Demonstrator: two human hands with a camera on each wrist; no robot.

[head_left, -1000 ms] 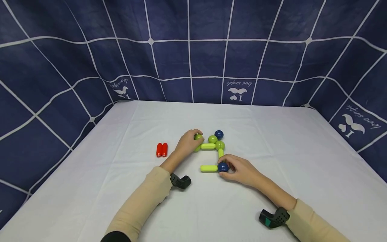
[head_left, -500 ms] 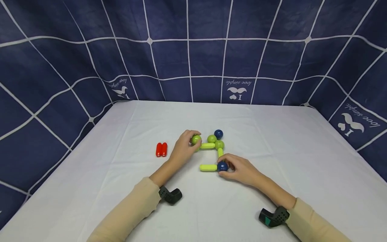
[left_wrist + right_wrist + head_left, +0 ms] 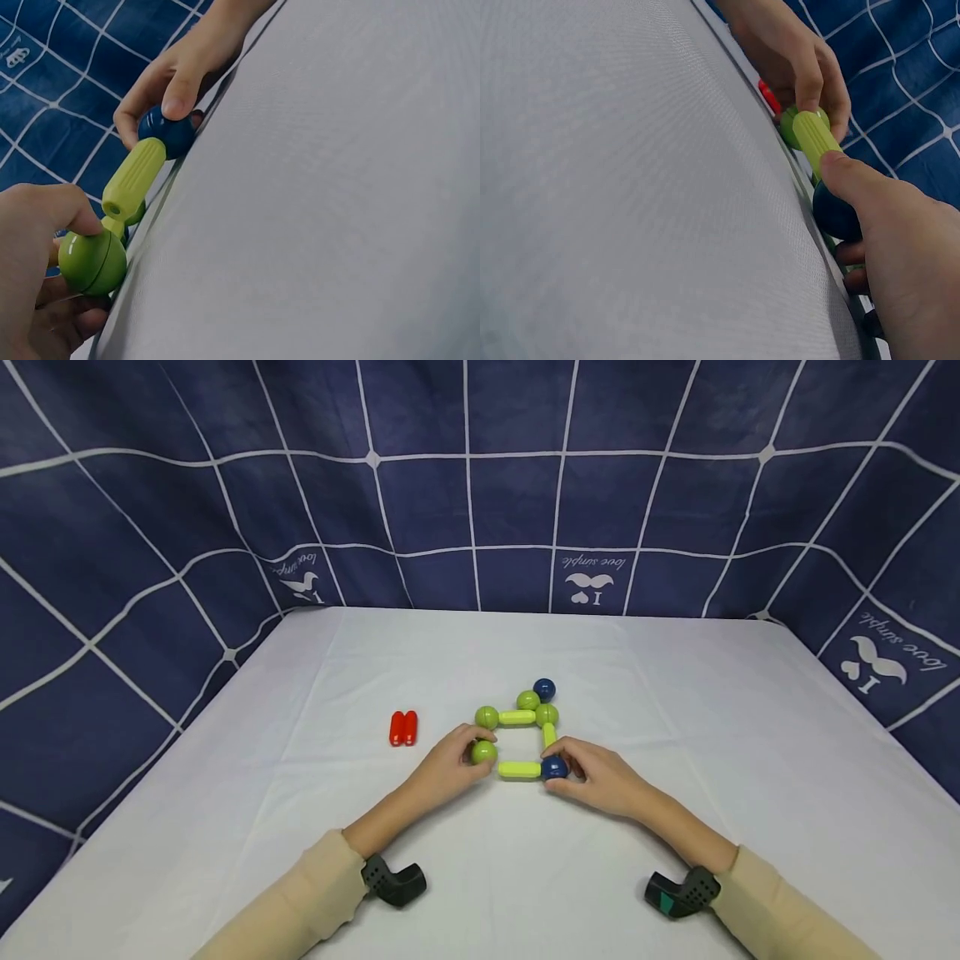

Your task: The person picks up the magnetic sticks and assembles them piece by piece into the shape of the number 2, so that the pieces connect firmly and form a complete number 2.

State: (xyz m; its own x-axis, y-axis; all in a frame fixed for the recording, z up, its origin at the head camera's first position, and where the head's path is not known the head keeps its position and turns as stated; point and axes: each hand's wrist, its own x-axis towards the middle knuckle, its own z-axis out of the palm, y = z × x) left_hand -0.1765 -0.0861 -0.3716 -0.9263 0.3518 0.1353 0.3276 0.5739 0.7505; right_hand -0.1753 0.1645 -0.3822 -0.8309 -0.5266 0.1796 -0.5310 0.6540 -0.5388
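Note:
My left hand (image 3: 446, 770) pinches a green ball (image 3: 94, 262) between thumb and fingers, just left of the free end of a yellow-green rod (image 3: 519, 770). That rod's other end joins a dark blue ball (image 3: 554, 767), which my right hand (image 3: 600, 777) grips. From the blue ball a second yellow-green rod (image 3: 549, 734) runs back to a green corner ball (image 3: 547, 715). A third rod (image 3: 517, 717) links that corner to another green ball (image 3: 487, 717) at the back left. Together they outline three sides of a square.
Two red rods (image 3: 403, 727) lie side by side to the left. Behind the corner ball, a loose-looking green ball (image 3: 527, 700) and a dark blue ball (image 3: 544, 690) sit close together. A white cloth covers the table (image 3: 675, 710); a navy gridded curtain (image 3: 517, 502) hangs behind.
My left hand has moved toward me with its green ball, from beside the back-left ball to the front rod's free end. The right hand has stayed on the blue ball.

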